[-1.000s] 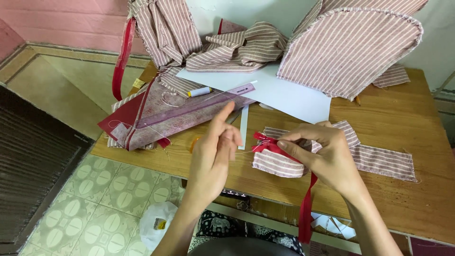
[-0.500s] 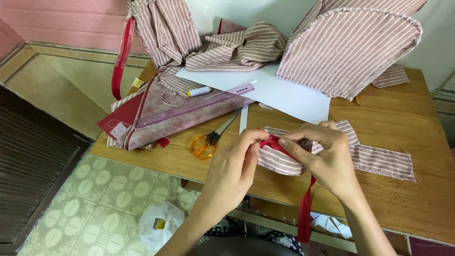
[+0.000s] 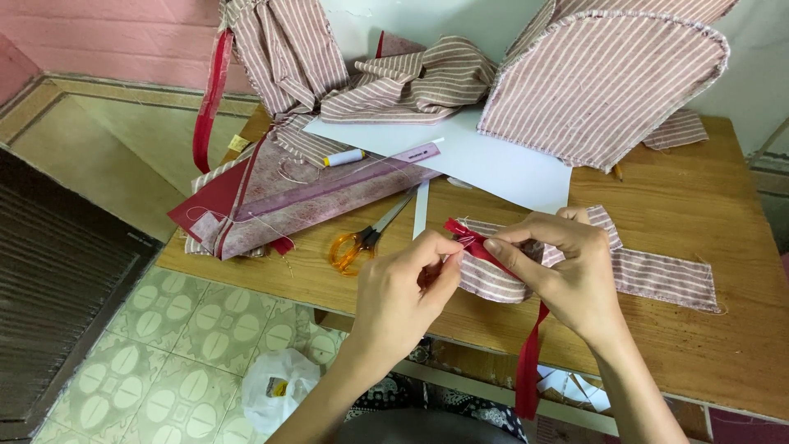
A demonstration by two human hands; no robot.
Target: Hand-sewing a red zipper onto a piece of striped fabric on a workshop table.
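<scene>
Scissors (image 3: 359,243) lie left on the counter (image 3: 699,345). Left hand (image 3: 403,300) grip pinched on red ribbon (image 3: 468,238) at the striped cloth (image 3: 493,275) edge; right hand (image 3: 567,271) clamps the fold. Both look light, limp, likely slippery: hold near the edge.

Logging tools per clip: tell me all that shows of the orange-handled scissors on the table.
The scissors lie flat on the wooden table, near its front edge. Two orange plastic-looking loop handles point toward the person; the shut silvery metal blades point up and right toward the white paper sheet, the tips close by a narrow white strip. They sit just right of the folded maroon fabric piece, left of the left hand. Neither hand touches them.
</scene>
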